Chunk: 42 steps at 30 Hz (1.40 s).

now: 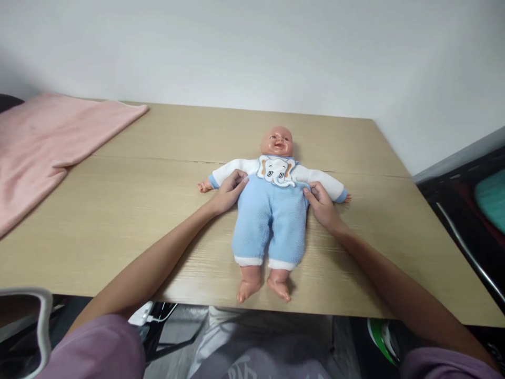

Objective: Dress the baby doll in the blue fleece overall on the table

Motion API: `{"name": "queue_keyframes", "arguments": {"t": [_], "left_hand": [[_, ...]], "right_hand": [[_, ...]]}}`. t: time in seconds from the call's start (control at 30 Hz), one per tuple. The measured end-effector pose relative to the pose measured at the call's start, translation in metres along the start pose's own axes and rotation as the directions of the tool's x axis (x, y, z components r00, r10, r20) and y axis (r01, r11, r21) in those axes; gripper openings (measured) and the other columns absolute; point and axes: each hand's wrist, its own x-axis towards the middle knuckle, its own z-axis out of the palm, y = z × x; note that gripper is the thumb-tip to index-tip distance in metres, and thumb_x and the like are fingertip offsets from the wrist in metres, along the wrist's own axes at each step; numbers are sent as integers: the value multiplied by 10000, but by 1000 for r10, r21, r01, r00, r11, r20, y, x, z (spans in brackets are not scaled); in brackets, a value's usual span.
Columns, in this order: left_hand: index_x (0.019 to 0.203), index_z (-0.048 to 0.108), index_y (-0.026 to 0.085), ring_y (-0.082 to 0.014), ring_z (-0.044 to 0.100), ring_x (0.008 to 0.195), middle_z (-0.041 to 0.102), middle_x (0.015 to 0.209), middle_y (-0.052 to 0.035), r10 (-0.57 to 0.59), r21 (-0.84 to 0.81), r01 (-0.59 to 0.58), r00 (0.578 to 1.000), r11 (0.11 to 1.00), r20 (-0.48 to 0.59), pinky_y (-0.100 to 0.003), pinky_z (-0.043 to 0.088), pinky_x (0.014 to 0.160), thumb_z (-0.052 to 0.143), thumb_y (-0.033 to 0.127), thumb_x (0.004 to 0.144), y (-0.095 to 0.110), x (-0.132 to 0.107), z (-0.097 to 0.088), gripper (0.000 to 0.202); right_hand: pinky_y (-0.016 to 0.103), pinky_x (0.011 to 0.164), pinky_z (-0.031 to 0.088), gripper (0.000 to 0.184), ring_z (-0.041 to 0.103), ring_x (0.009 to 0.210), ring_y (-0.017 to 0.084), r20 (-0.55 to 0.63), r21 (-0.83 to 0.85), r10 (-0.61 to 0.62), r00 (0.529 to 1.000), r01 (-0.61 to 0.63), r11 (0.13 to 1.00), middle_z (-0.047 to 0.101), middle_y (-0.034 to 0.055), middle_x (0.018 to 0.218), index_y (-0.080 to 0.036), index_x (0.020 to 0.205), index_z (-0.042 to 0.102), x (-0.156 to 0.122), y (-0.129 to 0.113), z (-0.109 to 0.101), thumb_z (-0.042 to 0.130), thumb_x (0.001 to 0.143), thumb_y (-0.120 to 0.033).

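A baby doll (276, 141) lies on its back on the wooden table, head toward the wall and bare feet toward me. It wears light blue fleece overalls (254, 221) with white sleeves and an elephant face on the chest. My left hand (231, 190) pinches the cloth at the waist on the doll's left-hand side in the picture. On the opposite side, my right hand (320, 202) pinches the overalls' edge between thumb and fingers. The doll's arms stretch out to both sides, above my hands.
A pink blanket (51, 137) is spread over the left part of the wooden table (158, 210). A white wall (244, 52) rises behind the table. At the right stands a dark item with a teal cloth (491, 197). A white cable (163, 316) hangs below the front edge.
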Motion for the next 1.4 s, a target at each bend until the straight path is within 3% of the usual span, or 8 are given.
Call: {"name": "queue_keyframes", "arguments": {"t": [0.27,0.43,0.57,0.77,0.93,1.13,1.27,1.4], "left_hand": [[1245,508,248,-259,636,1115,645,1210,-89,217,249,-187,971,950,-98,-442,526,1049,541,308,1038,-16,0,3,218],[1164,505,259,-278,617,1049,666,1149,-103,385,478,-255,902,841,-195,-463,544,981,548,97,879,-13,4,6,331],[1195,595,253,-316,612,1135,702,1216,-127,416,553,-219,872,804,-259,-498,534,1010,519,47,925,10,10,11,348],[1246,657,262,-341,610,1300,710,1333,-120,444,526,-364,896,769,-28,-546,490,1205,559,159,1027,52,32,46,261],[1349,657,221,-365,574,1388,678,1447,-162,473,542,-496,859,678,195,-547,452,1281,591,322,1100,79,59,84,277],[1483,618,142,-415,565,1385,656,1540,-217,388,582,-569,822,581,417,-564,466,1243,791,462,999,91,90,116,605],[1557,584,96,-428,581,1385,672,1526,-234,301,629,-538,840,560,451,-563,485,1199,880,410,926,99,94,125,764],[1500,639,103,-415,615,1324,723,1427,-221,290,649,-477,878,593,380,-556,508,1154,764,365,1001,102,88,122,577]], "right_hand": [[537,1079,566,239,702,1093,332,-107,-349,-194,975,146,926,738,115,1164,-280,1222,594,-8,2,3,486,1168,-486],[591,1102,566,233,678,1187,389,-15,-620,-339,941,257,742,729,178,1241,-237,1320,621,-8,-2,-8,512,1146,-347],[646,1159,532,307,652,1297,435,14,-745,-427,904,295,599,719,205,1372,-219,1391,647,1,0,-33,584,1129,-366],[676,1225,504,628,636,1441,473,237,-723,-425,873,451,523,677,220,1577,-220,1587,603,25,13,-89,722,1068,-553],[642,1158,584,689,740,1347,458,339,-670,-306,890,457,585,746,220,1525,-205,1587,625,28,6,-116,751,1046,-614],[546,1006,676,567,817,1168,403,130,-609,-402,906,393,689,838,173,1309,-234,1383,748,24,-14,-114,857,941,-573],[472,877,704,630,824,1007,342,-90,-540,-464,881,348,766,851,168,1242,-229,1306,765,15,-37,-95,978,847,-605],[522,996,720,691,823,1114,349,-168,-402,-486,858,390,828,822,133,1287,-264,1336,706,7,-51,-72,992,838,-647]]}}
